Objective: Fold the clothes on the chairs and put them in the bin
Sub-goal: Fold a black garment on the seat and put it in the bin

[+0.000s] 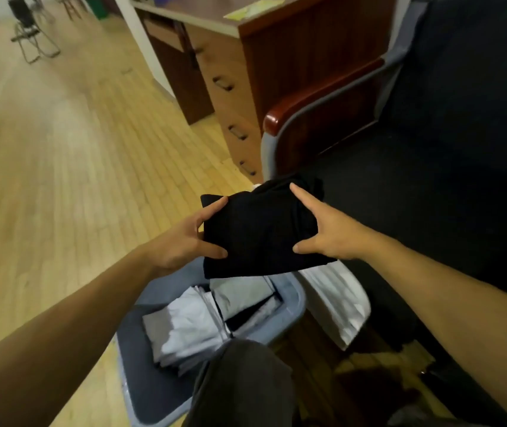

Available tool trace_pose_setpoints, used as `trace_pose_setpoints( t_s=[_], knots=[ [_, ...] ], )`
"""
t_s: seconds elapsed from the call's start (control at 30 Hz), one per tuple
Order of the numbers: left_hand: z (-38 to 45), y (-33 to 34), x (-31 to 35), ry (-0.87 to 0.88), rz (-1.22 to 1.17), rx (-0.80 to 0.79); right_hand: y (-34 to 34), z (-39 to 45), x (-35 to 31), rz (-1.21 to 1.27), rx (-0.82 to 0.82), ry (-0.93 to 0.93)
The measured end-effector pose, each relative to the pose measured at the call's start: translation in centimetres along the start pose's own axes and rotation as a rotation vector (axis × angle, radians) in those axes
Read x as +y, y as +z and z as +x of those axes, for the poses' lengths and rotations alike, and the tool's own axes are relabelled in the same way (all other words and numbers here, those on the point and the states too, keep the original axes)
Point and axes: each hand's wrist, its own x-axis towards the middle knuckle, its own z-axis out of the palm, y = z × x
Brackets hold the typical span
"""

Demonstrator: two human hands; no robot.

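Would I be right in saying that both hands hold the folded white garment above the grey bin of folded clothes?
Not quite: the head view shows the folded garment is black, not white. The left hand and right hand do hold it above the grey bin of folded clothes.

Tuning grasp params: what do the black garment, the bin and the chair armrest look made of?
Black garment: soft matte fabric, folded, creasing where both hands grip it.
Bin: smooth grey-blue plastic, probably; moulded rounded rim.
Armrest: glossy lacquered wood, apparently; reddish with a highlight.
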Motion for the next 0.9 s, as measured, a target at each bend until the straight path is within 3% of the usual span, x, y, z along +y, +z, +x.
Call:
trace_pose_setpoints(
  t_s=[0.33, 0.57, 0.73, 0.9],
  knots=[
    [2.0, -8.1, -22.2, -0.242, -0.076, 0.145, 17.6, 16.5, 4.2, -0.152, -0.348, 0.135],
    [2.1, -11.2, -36.0, -0.44, 0.087, 0.167, 30.9, 23.5, 7.9, -0.112, -0.534, 0.195],
    [2.0, -12.0, -41.3, -0.724, 0.358, 0.045, 38.2, 26.1, 10.1, -0.142, -0.651, 0.204],
    [2.8, -12.2, -42.3, -0.818, 0.52, -0.055, 38.1, 25.9, 11.1, -0.31, -0.67, 0.241]
  ],
)
